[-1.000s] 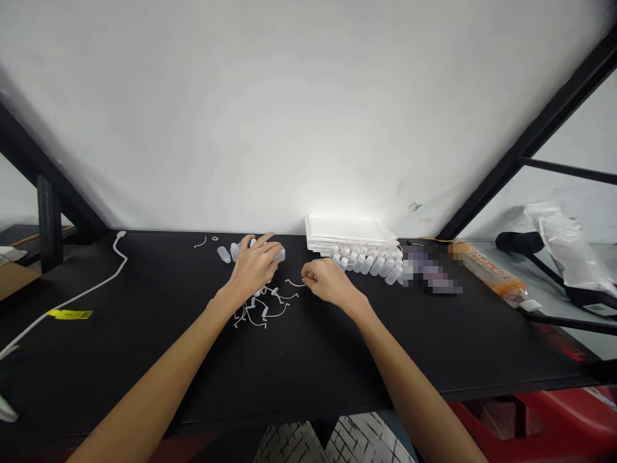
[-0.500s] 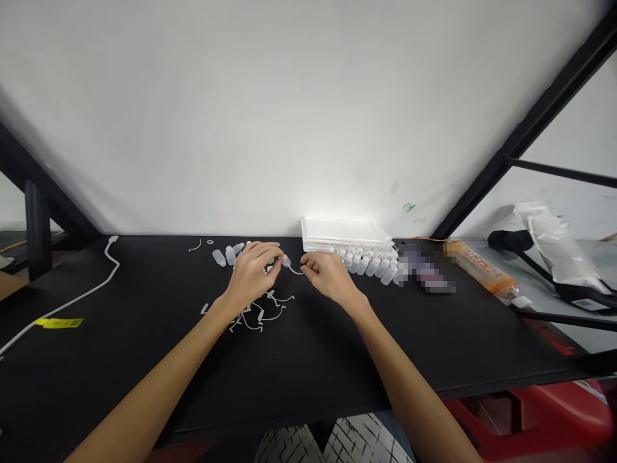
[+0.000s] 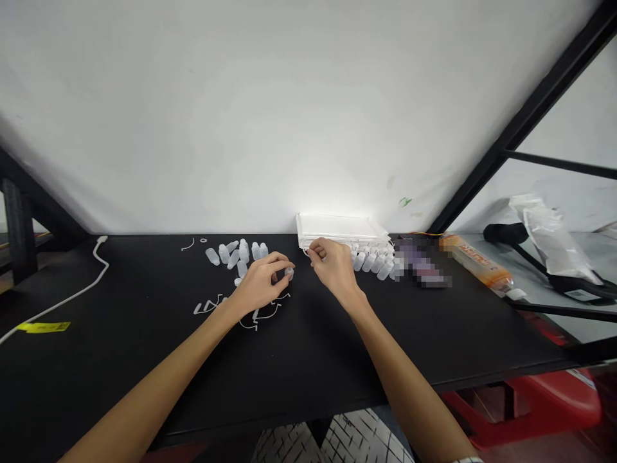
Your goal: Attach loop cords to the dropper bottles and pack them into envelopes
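Observation:
My left hand [image 3: 264,281] is closed, with a small translucent plastic bottle [image 3: 289,273] between thumb and fingertips, its end turned toward me. To its right and slightly higher, my right hand [image 3: 332,265] is pinched, and a short bit of thin white strip [image 3: 306,253] shows at its fingertips. Whether that strip joins the bottle I cannot tell. Several loose bottles [image 3: 242,252] lie or stand behind my left hand. Thin white strips with small end pieces [image 3: 265,315] are scattered by my left wrist, partly hidden by the forearm. More bottles [image 3: 370,261] stand grouped beyond my right hand.
A stack of white flat sheets or packs [image 3: 337,226] lies against the wall. Right of the bottles are a blurred-out object [image 3: 424,263] and an orange-labelled package [image 3: 477,263]. A white cable [image 3: 77,296] with a yellow tag [image 3: 43,327] runs along the left of the black table [image 3: 308,366].
My left hand has turned and come slightly lower with the bottle. My right hand has risen a little; the strip that stretched between the hands no longer shows there. The view has shifted slightly.

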{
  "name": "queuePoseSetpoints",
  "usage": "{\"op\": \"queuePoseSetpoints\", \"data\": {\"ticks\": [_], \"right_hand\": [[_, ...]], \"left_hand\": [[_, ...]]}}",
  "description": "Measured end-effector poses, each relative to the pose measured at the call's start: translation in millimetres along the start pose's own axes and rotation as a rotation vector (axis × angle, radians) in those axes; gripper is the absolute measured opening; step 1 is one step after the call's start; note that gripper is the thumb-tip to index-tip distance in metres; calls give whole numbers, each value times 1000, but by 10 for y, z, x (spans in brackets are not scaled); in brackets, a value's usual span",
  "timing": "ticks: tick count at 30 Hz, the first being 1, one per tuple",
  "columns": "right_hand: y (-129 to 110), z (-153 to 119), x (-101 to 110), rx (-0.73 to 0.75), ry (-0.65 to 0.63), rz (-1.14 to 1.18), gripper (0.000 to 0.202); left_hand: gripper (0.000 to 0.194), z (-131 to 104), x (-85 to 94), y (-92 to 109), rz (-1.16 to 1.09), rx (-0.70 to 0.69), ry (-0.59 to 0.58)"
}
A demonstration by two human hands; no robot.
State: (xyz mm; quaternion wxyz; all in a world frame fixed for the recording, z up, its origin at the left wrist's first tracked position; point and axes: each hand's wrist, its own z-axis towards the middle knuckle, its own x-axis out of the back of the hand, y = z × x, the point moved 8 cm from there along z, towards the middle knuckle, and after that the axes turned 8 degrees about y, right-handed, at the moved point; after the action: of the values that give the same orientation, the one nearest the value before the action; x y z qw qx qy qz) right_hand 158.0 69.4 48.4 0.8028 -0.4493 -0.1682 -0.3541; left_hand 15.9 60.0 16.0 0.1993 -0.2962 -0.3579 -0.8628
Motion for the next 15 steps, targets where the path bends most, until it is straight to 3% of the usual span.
{"op": "queuePoseSetpoints", "data": {"ticks": [3,8,11,15], "right_hand": [[11,-2,3,-45,2,109,13],[95,-25,-138,-177,-99,370,14],[111,-45,-233,-191,-187,426,18],[112,-54,-260,-189,-233,412,15]], "left_hand": [[25,-11,-55,-36,-3,37,-46],[36,-44,-110,-91,33,95,-21],[25,-54,-159,-52,12,52,-39],[24,-50,-148,-7,0,48,-22]]}}
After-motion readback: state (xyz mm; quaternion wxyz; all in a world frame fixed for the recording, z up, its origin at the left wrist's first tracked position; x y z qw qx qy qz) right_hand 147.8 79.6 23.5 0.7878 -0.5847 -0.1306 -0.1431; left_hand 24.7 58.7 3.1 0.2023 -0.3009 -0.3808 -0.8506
